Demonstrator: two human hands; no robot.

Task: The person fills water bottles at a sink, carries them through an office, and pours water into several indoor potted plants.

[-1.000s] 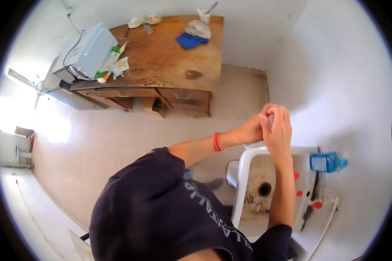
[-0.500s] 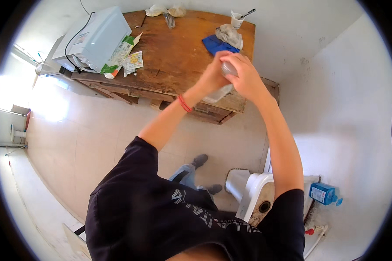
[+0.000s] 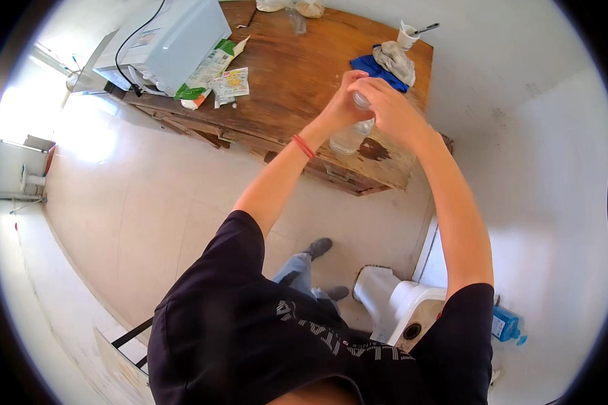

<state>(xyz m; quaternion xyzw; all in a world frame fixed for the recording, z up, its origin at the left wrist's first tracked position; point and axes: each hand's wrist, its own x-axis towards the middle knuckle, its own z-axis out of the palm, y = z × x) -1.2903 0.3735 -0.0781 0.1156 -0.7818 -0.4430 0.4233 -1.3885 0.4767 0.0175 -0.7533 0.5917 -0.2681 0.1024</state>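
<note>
Both my hands meet around a clear, see-through bottle above the near right corner of a wooden desk. My left hand is closed around its upper part, with a red band on that wrist. From the other side my right hand bends its fingers over the bottle's round top. The fingers partly hide the neck, so I cannot tell whether a cap is on. The lower part of the bottle shows beneath my hands. Just beyond them lie a blue cloth and a grey cloth.
The wooden desk bears a white appliance, torn packets and a white cup with a dark-handled tool. A dark patch marks its corner. A white basin and blue bottle are at lower right.
The view has shifted, so the desk and its things sit farther right. My hands stay on the bottle. The dark patch on the desk corner now shows beside it.
</note>
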